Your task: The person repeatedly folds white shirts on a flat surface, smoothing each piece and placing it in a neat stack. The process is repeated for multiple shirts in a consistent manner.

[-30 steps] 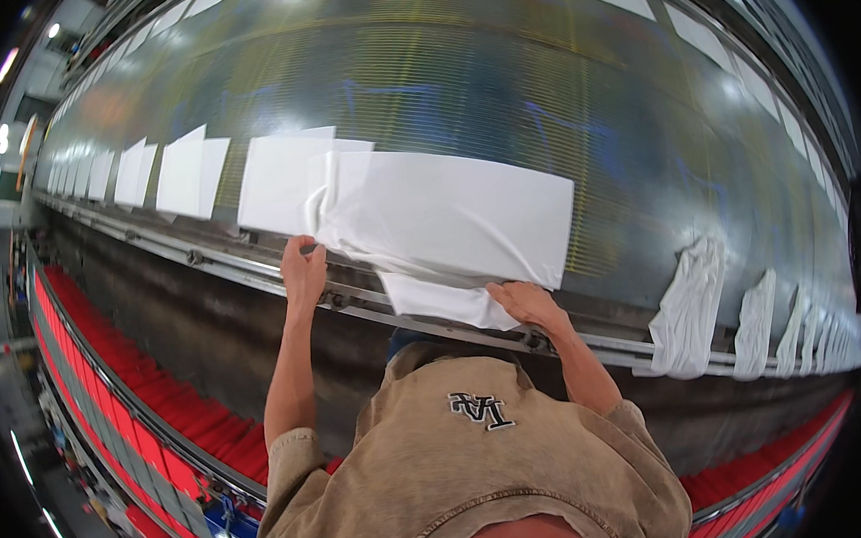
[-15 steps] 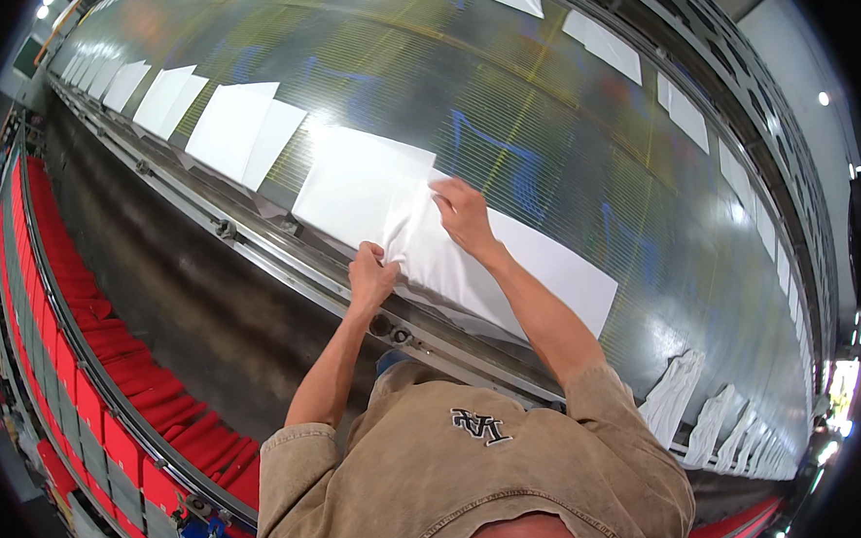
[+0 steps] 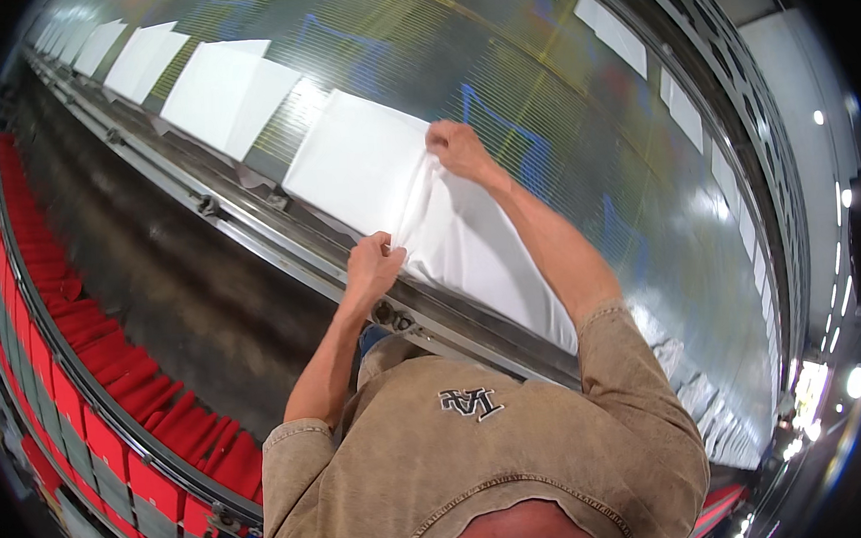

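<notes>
Right hand, left hand spread wider, pinching white cloth.

In the lower centre of the frame, the brown shirt carries one emblem of interlaced letters, dark with pale outline, seen upside down. The blue marks on the table, at upper centre, form no readable word.

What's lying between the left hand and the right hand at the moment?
White fabric, bunched into folds, stretches between the left hand and the right hand; the head view shows it.
</notes>
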